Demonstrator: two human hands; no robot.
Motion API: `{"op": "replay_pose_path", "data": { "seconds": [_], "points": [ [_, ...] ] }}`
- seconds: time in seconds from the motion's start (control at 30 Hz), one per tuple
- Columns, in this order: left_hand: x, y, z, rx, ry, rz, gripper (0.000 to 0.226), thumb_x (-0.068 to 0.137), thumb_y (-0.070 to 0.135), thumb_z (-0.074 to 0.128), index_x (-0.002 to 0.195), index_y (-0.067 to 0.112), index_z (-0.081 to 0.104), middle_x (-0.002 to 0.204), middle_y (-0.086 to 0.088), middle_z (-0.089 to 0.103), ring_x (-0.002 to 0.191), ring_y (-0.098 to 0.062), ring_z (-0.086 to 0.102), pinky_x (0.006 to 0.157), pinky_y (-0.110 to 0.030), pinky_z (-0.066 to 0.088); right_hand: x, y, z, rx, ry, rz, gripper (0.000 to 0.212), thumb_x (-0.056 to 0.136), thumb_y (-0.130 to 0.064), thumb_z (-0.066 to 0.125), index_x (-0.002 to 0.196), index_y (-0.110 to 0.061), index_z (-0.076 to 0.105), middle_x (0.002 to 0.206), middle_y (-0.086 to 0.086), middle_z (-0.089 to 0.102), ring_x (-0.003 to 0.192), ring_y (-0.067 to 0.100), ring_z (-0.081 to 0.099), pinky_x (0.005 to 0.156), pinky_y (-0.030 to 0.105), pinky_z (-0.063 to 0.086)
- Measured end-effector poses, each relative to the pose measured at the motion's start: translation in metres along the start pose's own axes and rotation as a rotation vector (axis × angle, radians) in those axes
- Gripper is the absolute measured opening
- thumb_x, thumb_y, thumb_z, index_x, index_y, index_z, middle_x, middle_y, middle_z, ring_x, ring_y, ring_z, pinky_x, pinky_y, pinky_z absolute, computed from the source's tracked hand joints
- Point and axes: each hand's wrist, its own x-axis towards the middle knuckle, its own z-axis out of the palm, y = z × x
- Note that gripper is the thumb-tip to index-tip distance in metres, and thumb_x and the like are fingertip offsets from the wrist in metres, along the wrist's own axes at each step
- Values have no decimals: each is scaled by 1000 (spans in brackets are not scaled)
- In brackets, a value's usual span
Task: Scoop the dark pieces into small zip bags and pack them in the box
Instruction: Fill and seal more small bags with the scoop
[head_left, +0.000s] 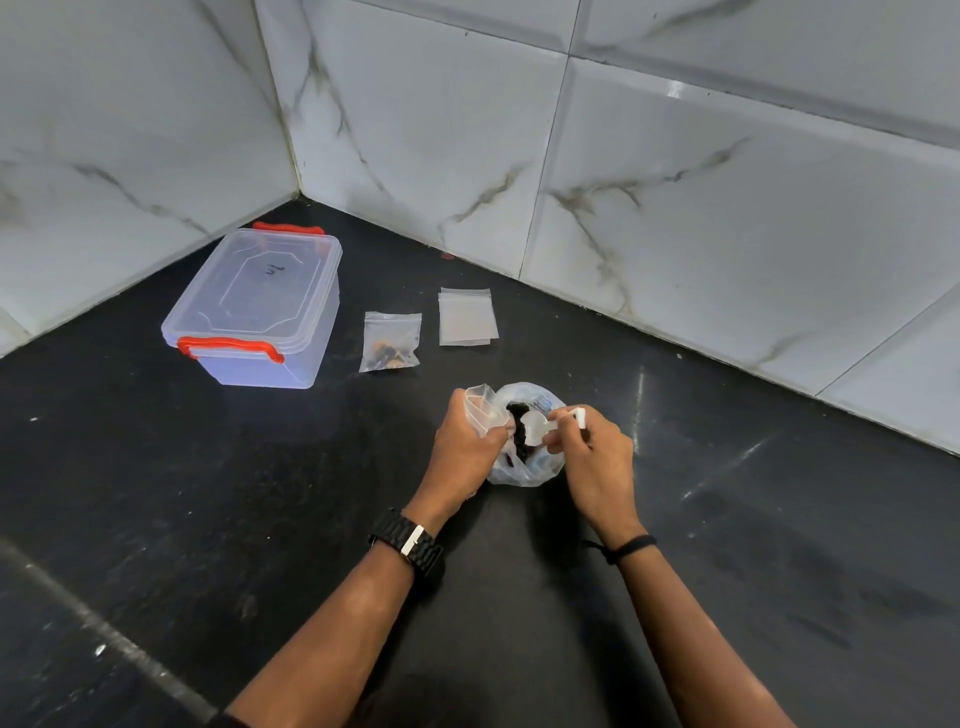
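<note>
The left hand (462, 452) held a small clear zip bag (485, 410) in curled fingers, just beside the right hand (592, 457), which pinched a little white plastic scoop (540, 428) over the dark pieces (517, 431) in a big clear bag (530, 467), far from the shut clear plastic box with red clips (254, 306).

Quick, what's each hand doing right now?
Left hand: closed on a small zip bag, holding it open.
Right hand: closed on a white scoop, over the big bag of dark pieces.
</note>
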Motion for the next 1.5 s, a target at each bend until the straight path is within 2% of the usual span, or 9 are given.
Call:
{"op": "replay_pose_path", "data": {
  "seconds": [0.17,0.33,0.5,0.67,0.83,0.97,1.07,1.33,1.5],
  "points": [
    [-1,-1,-2,-30,-58,-1,34,82,16,72,104,30,50,100,0,65,96,-17,65,90,-44,54,-3,-3,-3,-17,-79,-17,21,97,-26,49,84,-21,65,75,-5,69,74,4,65,65,15,49],
    [-3,-1,0,32,37,-9,37,81,12,69,108,27,48,105,-1,63,98,-17,63,89,-39,53,-6,-6,-1,110,62,24,24,95,-21,50,77,-25,64,72,-3,70,73,11,67,70,22,51],
    [-8,-1,-4,117,129,32,36,79,14,72,106,16,48,98,-3,63,88,-17,62,71,-24,51,-10,-9,-2,132,52,-15,25,95,-22,51,76,-33,62,73,-2,70,75,12,68,74,28,56],
    [-15,3,-12,260,197,177,39,73,21,76,104,24,52,101,1,60,91,-14,59,79,-31,50,-14,-25,-15,236,65,-32,21,95,-17,52,83,-24,68,72,0,71,72,12,70,74,29,58],
    [-21,11,-11,293,197,247,39,74,32,77,103,30,53,103,5,58,94,-11,58,81,-32,52,-24,-53,-21,310,-15,-306,15,96,-18,53,100,-19,68,86,3,72,74,15,68,69,23,55],
    [-24,18,-10,228,227,234,40,66,50,70,96,29,55,94,6,61,90,-14,60,79,-43,53,-30,-52,-18,-150,-193,-639,23,93,-16,56,114,-16,66,102,-4,70,85,4,63,72,22,53],
    [-25,22,-12,229,233,235,39,66,50,65,95,27,54,94,7,62,90,-13,61,81,-43,53,-33,-45,-15,-271,-153,-761,36,89,-11,56,123,-17,61,109,-2,67,96,11,63,77,23,53],
    [-21,16,-14,261,229,210,38,74,40,75,100,21,56,96,4,63,90,-12,61,80,-39,53,-34,-46,-16,-3,-139,-627,29,92,-17,58,119,-24,63,108,-12,66,93,-4,62,81,10,47],
    [-21,11,-10,333,223,154,46,75,39,77,108,19,53,105,1,54,97,-13,54,80,-26,46,-22,-42,-16,199,-8,-412,19,95,-14,55,104,-26,67,89,-1,71,75,15,68,68,27,55]
  ]
}}
